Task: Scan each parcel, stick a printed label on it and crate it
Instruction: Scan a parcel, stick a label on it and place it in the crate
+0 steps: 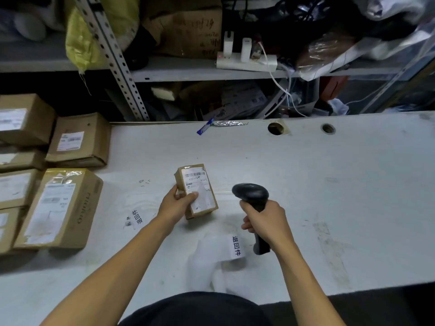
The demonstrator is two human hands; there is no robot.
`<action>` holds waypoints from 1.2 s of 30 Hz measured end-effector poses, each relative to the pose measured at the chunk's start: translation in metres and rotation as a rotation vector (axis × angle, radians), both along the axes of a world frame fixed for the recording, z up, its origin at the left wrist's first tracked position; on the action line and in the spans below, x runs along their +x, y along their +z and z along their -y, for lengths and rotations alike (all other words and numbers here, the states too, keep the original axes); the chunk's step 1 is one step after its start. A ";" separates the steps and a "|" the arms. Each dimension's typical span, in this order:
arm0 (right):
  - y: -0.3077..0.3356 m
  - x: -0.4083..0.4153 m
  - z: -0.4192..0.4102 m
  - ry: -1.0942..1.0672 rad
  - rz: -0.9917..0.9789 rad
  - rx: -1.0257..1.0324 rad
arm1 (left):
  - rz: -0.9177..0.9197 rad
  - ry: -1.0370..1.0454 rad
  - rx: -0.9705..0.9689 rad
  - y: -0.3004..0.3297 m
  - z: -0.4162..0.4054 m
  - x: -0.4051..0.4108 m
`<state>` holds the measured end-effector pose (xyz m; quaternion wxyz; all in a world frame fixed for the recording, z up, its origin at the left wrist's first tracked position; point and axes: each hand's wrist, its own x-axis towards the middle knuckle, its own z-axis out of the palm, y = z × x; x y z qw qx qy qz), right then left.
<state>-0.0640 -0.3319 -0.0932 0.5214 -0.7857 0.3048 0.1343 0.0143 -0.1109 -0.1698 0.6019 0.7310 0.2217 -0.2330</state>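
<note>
At the white table (306,184), right of the stacked boxes (58,208), a left hand (175,203) grips a small parcel (196,190) while the right hand (266,222) clasps a scanner (250,194); scanning appears underway, and labelling likely follows.

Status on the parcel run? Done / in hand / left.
Done: nothing provably; no crate in view. In hand: left hand holds a small parcel label-up on the table; right hand grips the barcode scanner beside it. Left: stick on the printed label, crate it, then the stacked boxes at left.
</note>
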 end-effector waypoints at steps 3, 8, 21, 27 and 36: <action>-0.037 -0.013 0.019 -0.062 -0.091 -0.117 | 0.061 -0.127 0.440 -0.003 0.002 -0.007; -0.080 -0.034 0.039 -0.087 -0.186 -0.191 | 0.689 -0.540 0.438 0.008 0.020 -0.060; -0.047 -0.092 0.021 -0.139 0.022 -0.570 | 0.602 -0.905 0.408 -0.028 0.046 -0.092; -0.041 -0.076 -0.014 -0.109 -0.023 0.367 | 0.639 -0.754 0.112 0.013 0.035 -0.083; -0.041 -0.055 -0.031 -0.304 0.105 0.817 | 0.784 -0.643 0.215 0.032 0.012 -0.081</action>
